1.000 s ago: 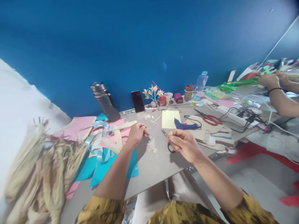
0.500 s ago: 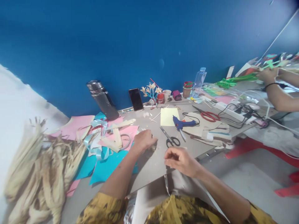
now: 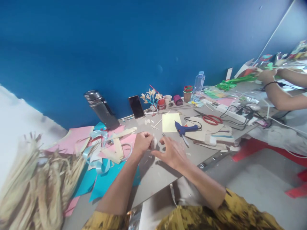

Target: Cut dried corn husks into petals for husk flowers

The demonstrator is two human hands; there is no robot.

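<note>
My left hand [image 3: 143,143] is closed, its fingers pinching a small whitish piece [image 3: 154,142] above the grey table [image 3: 153,179]. What kind of thing this piece is, I cannot make out. My right hand [image 3: 171,152] is just to its right, thumb and fingers apart around nothing, the thumb pointing toward the piece. Black-handled scissors are mostly hidden behind my right hand. A blue glue gun [image 3: 186,128] lies past that hand, beside a pale yellow paper square [image 3: 170,122].
Dried corn husks [image 3: 45,188], pink paper [image 3: 72,139] and blue paper [image 3: 105,182] lie at left. Against the wall stand a thermos [image 3: 102,110], phone [image 3: 136,107] and bottle [image 3: 199,84]. Red-handled scissors [image 3: 212,119] and a power strip [image 3: 233,115] are right, near another person's hands [image 3: 266,76].
My right hand has moved forward and left, over the black scissors, and its fingers have spread. My left hand has turned, bringing the whitish piece into view. The camera has shifted slightly.
</note>
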